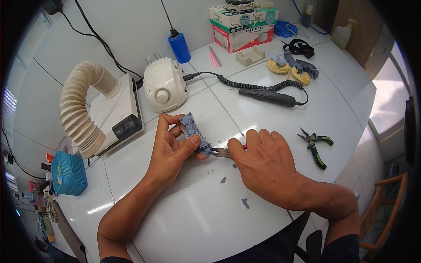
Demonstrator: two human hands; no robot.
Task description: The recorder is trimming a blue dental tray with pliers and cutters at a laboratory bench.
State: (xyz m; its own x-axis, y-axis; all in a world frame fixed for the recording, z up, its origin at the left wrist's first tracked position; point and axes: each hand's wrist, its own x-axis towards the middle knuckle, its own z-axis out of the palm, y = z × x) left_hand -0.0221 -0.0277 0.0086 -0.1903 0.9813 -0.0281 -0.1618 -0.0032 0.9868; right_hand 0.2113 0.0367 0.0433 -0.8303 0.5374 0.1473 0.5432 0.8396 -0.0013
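Pinched between the thumb and fingers of my left hand [169,151] is a blue-grey printed piece [193,131] with a rough, bumpy surface, held tilted above the table. My right hand [267,171] is closed around a pair of cutting pliers [222,152]; a bit of red handle shows, and my fingers hide the rest. The pliers' metal jaws meet the lower right end of the piece. Whether they bite into it I cannot tell. Small blue-grey scraps [244,203] lie on the white table below.
Green-and-black pliers [315,147] lie to the right. Behind are a black handpiece [267,97] on a coiled cord, its white control unit [164,85], and a ribbed hose [83,105]. Dental models [300,75] and stacked boxes [241,37] stand farther back; a blue basket [70,173] is left.
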